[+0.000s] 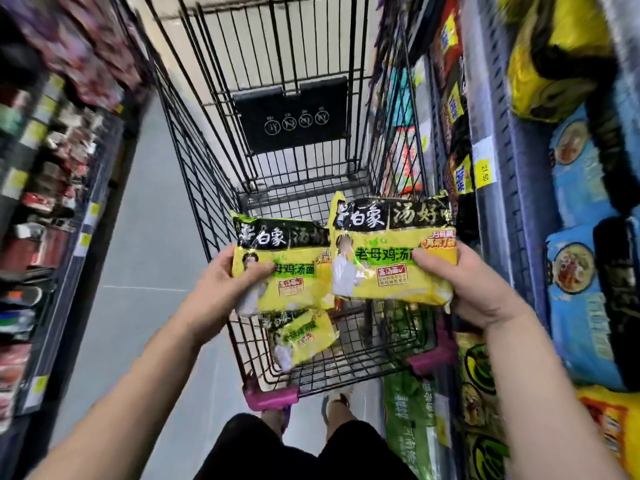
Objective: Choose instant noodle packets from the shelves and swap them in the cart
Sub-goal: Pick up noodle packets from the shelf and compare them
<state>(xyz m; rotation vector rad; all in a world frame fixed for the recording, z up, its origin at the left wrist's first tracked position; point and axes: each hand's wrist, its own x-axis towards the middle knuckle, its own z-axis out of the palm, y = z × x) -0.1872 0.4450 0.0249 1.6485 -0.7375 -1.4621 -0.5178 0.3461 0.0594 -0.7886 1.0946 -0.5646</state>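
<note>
Light: bright and even along the aisle; pale floor [138, 237] evenly lit.
Glare: mild sheen on the right yellow packet [381, 289], print crisp.
Blur: left yellow packet [294, 282] slightly soft; left shelves [45, 202] and near right shelves [571, 237] smeared.
Distortion: cart [291, 116] wires splay outward towards the edges.

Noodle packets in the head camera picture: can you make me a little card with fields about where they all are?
left hand: grips the left yellow packet at its left side
right hand: grips the right yellow packet at its right side
overlap: right one's edge is in front of the left one's
third yellow packet: in the shopping cart, below the held two, blurred
right shelf: blue noodle packs
</note>
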